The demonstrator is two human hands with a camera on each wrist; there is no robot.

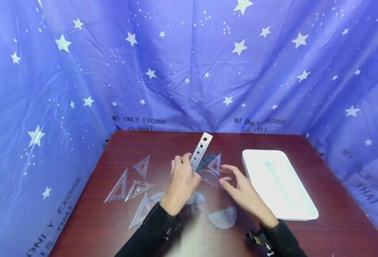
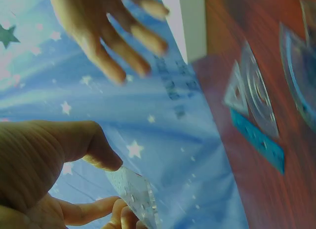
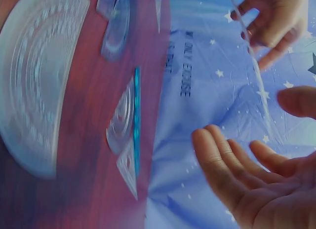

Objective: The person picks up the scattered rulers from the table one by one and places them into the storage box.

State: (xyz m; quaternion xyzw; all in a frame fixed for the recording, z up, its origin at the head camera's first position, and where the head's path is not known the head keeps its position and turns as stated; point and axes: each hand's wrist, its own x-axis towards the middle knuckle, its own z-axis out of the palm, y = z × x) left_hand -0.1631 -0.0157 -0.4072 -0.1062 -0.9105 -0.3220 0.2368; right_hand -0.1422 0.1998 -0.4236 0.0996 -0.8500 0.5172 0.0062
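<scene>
My left hand pinches a clear ruler with a row of round holes, held tilted above the table. In the left wrist view, thumb and fingers grip one end of the ruler. My right hand hovers to the right of it, fingers spread and loosely bent, holding nothing. Between and beyond the hands lie a blue-green ruler, a small set square and a clear protractor, close together. Closer to me is another protractor.
Several clear set squares, among them a long one and a small one, lie at the left of the red-brown table. A white tray-like box with faint greenish lines stands at the right. A blue star-patterned curtain hangs behind.
</scene>
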